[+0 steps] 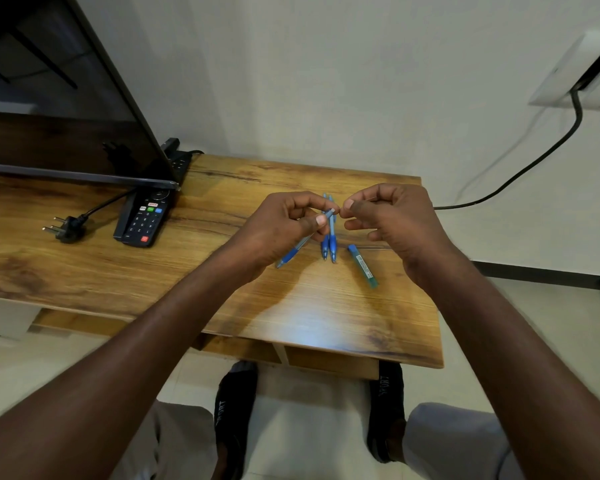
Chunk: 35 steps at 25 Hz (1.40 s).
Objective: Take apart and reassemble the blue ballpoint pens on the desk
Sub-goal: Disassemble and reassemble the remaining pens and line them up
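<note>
Here, the held blue pen (300, 242) slants above the worktop (222, 271), pinched in the left hand (281, 225), tip low, open end up. Right hand (388, 216) curled, thumb and forefinger pinched at that open end; whatever they grip is too small to tell. Just right of the held pen, two blue pens (329, 240) lie together; further right a loose barrel (362, 266). Far left: remote (144, 220), plug (66, 228).
</note>
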### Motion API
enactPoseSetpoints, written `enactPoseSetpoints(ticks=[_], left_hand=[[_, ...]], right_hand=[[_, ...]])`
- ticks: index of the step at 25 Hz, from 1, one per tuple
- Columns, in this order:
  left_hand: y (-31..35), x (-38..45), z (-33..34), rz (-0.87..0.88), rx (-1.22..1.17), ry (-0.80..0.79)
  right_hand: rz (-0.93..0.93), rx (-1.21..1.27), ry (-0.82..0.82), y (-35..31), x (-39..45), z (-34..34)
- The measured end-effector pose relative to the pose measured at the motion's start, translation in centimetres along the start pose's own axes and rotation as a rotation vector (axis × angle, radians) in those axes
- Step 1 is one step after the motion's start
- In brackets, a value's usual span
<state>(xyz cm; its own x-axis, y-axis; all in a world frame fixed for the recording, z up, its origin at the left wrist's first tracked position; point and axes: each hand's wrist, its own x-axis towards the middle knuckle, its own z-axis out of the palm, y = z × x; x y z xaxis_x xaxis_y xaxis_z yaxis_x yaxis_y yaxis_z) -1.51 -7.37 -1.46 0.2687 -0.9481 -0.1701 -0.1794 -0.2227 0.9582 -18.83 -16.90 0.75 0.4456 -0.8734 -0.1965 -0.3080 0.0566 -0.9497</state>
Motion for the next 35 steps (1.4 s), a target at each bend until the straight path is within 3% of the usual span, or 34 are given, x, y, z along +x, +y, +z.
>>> enactPoseSetpoints(ticks=[11, 25, 31, 35], left_hand=[[-0.2, -0.1, 0.2, 0.010, 0.079, -0.026], [0.1, -0.5, 0.5, -0.031, -0.056, -0.029], [0.1, -0.2, 0.0, -0.023, -0.091, 0.021], [0.1, -0.5, -0.8, -0.058, -0.098, 0.129]], right_hand=[[-0.069, -0.127, -0.011, 0.8, 0.3, 0.3], [-0.072, -0.136, -0.096, 0.9, 0.1, 0.8], [-0.089, -0.123, -0.002, 0.8, 0.3, 0.7], [-0.134, -0.269, 0.093, 1.2, 1.0, 1.6]])
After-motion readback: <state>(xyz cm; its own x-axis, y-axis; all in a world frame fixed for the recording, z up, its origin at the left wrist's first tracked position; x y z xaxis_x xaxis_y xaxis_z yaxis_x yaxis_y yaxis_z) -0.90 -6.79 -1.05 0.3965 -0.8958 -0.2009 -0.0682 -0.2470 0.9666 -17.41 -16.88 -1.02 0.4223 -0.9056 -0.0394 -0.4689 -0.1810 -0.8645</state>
